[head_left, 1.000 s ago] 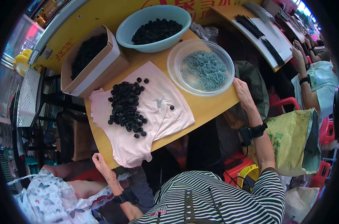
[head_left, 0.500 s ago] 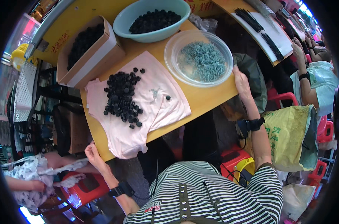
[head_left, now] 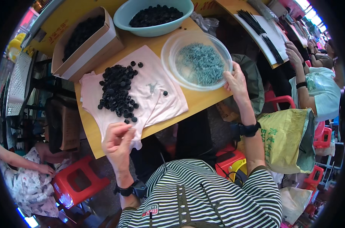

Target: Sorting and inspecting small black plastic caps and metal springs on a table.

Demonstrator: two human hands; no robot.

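Observation:
A pale pink cloth, seemingly a garment (head_left: 165,110), lies on the yellow tabletop (head_left: 197,102). On it sit a heap of small black round caps (head_left: 117,87), one cap apart from the rest (head_left: 165,93), and a few screws (head_left: 153,88). Over the cloth's near edge is my left hand (head_left: 118,147), its thumb and fingers drawn together; what they pinch, if anything, cannot be made out. My right hand (head_left: 237,84) grips the right rim of a round clear plastic tub (head_left: 171,72) holding many grey screws (head_left: 203,64).
Behind the cloth stand a cardboard box (head_left: 90,47) and a light-blue basin (head_left: 153,32), both filled with black caps. A red stool (head_left: 79,182) is at lower left, a yellow woven sack (head_left: 282,140) at right. Other people sit on both sides.
My left hand has come up from the table's left corner to the cloth's near edge, fingers closing. My right hand has moved from the table edge onto the tub's rim.

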